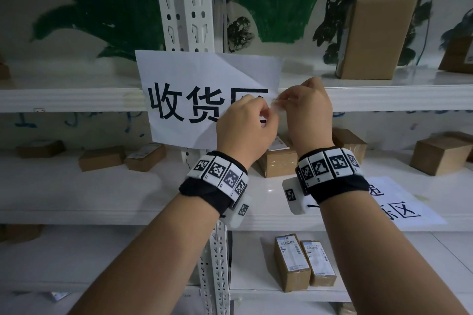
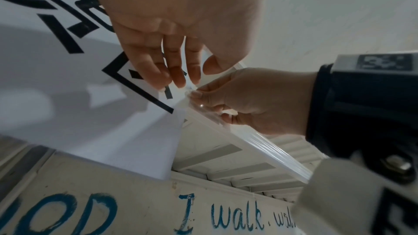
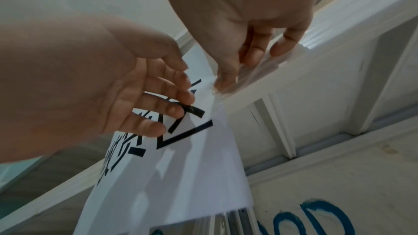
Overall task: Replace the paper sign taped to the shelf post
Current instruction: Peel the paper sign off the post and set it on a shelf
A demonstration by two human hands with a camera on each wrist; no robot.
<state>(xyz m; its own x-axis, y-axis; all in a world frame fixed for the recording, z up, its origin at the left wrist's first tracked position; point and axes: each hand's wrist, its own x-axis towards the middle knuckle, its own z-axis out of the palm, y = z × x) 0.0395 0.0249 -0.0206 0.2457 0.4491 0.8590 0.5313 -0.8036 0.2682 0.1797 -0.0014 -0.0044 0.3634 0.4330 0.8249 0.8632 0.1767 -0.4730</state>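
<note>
Overhead, white shelving (image 1: pixel 76 100) fronts a painted wall (image 1: pixel 276 7); right hand (image 1: pixel 311 112) pinches tape (image 2: pixel 204 112).

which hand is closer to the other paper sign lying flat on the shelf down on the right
Right. The right hand is raised at the hanging sign's right edge, up and left of the flat paper sign. The left hand sits further left, over the hanging sign, so it is farther away.
</note>
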